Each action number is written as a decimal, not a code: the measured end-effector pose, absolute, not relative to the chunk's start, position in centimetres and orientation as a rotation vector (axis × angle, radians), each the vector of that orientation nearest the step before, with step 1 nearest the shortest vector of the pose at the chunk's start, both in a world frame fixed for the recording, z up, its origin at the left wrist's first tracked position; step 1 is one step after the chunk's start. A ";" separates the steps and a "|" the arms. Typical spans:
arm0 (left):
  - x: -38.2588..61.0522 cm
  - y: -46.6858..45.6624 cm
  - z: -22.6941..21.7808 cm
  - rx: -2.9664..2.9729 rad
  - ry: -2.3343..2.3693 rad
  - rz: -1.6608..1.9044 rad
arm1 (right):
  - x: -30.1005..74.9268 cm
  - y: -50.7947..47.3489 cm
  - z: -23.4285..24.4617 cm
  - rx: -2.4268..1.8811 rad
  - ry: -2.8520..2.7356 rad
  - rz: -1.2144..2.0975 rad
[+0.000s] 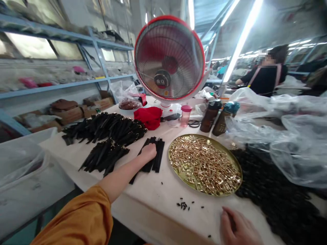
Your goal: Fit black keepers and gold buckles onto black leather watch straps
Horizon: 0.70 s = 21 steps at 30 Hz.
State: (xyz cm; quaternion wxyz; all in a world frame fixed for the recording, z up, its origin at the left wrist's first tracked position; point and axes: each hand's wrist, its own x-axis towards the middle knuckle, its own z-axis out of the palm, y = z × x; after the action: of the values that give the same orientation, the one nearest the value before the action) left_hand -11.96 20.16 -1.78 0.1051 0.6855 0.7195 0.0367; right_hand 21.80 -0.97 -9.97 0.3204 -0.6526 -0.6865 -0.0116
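The left hand reaches across the counter and rests on a small stack of black strips, just left of the round tray heaped with gold clips. Its fingers curl down over the stack; I cannot tell whether they actually grip it. The right hand lies flat and released at the front edge, near some loose black bits. Bigger heaps of strips sit toward the far left corner. To handle the stack well, I would press the strips together evenly so their ends stay aligned, and keep the wrist clear of the tray's rim.
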 end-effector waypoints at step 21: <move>3.0 4.5 0.4 0.893 0.914 0.381 | 19.6 -1.4 -7.9 -1.723 -1.791 0.099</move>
State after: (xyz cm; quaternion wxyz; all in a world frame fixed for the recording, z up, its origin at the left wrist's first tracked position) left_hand 2.95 4.53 0.36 0.7859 0.4142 0.4237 0.1767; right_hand 19.61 -1.37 -7.94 0.3214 -0.6558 -0.6820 0.0376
